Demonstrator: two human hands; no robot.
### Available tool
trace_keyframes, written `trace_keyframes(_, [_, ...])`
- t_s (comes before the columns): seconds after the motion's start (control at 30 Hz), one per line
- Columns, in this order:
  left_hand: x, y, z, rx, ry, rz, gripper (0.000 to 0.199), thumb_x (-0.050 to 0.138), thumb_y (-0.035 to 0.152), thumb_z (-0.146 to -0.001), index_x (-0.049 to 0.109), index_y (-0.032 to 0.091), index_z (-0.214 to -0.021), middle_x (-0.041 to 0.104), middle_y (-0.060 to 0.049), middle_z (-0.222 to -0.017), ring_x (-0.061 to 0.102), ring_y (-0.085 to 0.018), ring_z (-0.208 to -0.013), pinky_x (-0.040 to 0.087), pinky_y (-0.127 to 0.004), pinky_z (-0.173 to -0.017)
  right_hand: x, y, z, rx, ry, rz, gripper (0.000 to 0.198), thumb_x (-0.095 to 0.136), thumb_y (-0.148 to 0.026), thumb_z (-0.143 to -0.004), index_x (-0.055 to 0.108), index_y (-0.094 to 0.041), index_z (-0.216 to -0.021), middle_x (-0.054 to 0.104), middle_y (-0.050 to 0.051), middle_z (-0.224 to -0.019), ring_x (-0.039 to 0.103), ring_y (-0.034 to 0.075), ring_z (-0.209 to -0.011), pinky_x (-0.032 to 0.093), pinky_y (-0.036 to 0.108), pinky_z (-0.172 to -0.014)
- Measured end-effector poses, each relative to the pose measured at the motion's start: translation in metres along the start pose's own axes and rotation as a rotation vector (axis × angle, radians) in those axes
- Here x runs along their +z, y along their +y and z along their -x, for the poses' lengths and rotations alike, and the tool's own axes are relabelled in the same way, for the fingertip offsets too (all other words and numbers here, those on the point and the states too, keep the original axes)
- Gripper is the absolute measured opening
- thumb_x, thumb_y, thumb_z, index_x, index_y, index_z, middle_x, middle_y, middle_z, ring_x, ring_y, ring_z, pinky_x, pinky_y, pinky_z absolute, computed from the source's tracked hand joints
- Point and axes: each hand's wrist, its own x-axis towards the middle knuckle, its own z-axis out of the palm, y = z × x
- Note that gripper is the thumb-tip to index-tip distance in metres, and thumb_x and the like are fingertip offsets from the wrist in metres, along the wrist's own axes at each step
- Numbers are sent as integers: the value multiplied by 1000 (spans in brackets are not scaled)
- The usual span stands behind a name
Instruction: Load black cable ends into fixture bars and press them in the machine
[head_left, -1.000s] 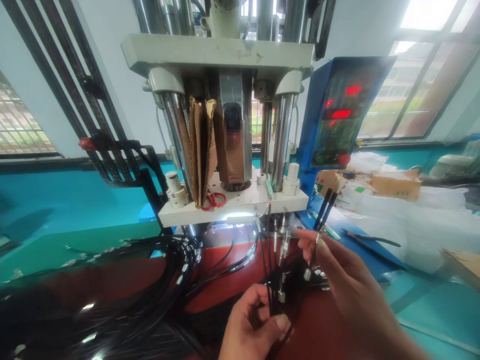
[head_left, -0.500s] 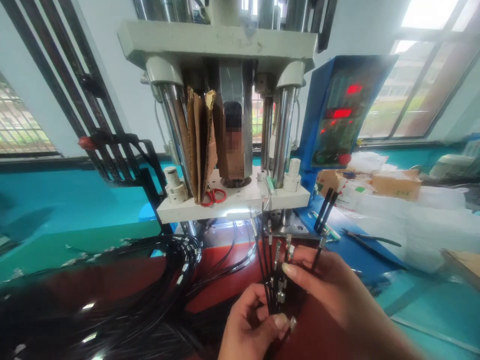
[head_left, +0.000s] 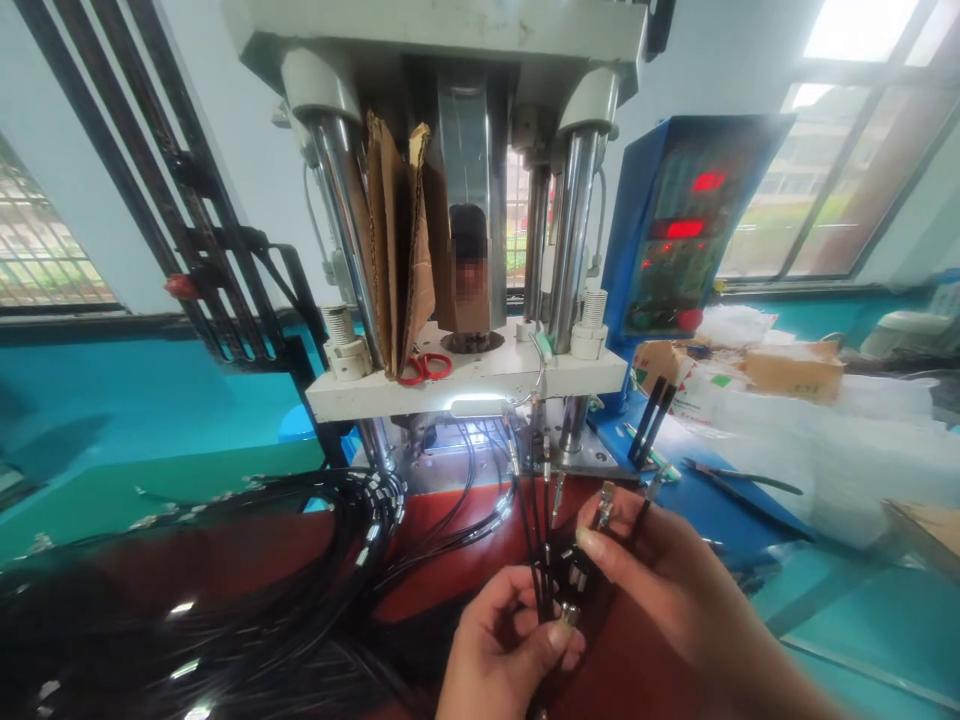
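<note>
Low in the middle of the view, my left hand (head_left: 506, 640) is closed around several thin black cables (head_left: 534, 560) that stand upright from it. A metal end fitting (head_left: 568, 612) pokes out by its thumb. To the right, my right hand (head_left: 652, 560) pinches more black cables with its thumb and fingers; a metal end fitting (head_left: 606, 500) rises above the fingertips. Further fittings hang between the two hands. At left, a big bundle of black cables (head_left: 330, 580) with shiny metal ends lies across the red table surface (head_left: 427, 590).
A press with a white plate (head_left: 465, 385) stands ahead, holding cardboard (head_left: 397, 250) and red-handled scissors (head_left: 424, 369). Its lamp (head_left: 480, 406) glows. On the right are a blue control box (head_left: 660, 225), pliers (head_left: 742, 477) and white plastic bags (head_left: 847, 440).
The press plates have risen, showing more of the lit space beneath. My right hand has shifted slightly right with its cables, and the cables between my hands have spread apart.
</note>
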Motion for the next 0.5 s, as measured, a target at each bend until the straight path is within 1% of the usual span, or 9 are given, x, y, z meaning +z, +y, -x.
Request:
trace_keyframes(0.1, [0,1,1,-10,-12,-22,36,84,31,-60,64,15,-86,64,-2,-72,60,-13,-65,43,-25,-65,0,0,-1,2,-8,-9,16,59,-36,-87,56,-22,-80,57,-1,-74,53,15,-69,44,26,-64])
trace_keyframes(0.17, [0,2,1,-9,-20,-49,38,84,33,-60,66,15,-88,65,-3,-72,59,-13,-65,42,-23,-65,1,1,-2,-15,-11,4,22,57,-39,-88,52,-21,-75,52,-2,-68,49,14,-64,42,25,-61])
trace_keyframes(0.27, [-1,5,1,0,0,-76,40,84,34,-60,67,15,-91,63,-2,-73,56,-12,-65,41,-22,-63,2,5,-4,-45,35,40,31,53,-42,-91,46,-21,-69,44,-4,-62,42,12,-58,37,25,-57])
trace_keyframes(0.37, [0,8,2,37,-10,-103,37,80,35,-65,67,15,-93,61,0,-70,54,-11,-63,42,-24,-66,2,8,-5,-31,39,32,33,46,-44,-94,49,-20,-71,43,-4,-60,39,11,-55,34,25,-54])
trace_keyframes(0.5, [4,13,4,52,2,-140,34,77,36,-69,66,16,-94,57,1,-66,53,-11,-58,42,-26,-64,2,12,-6,32,53,-53,31,51,-45,-92,53,-19,-74,45,-4,-60,39,10,-53,33,25,-52])
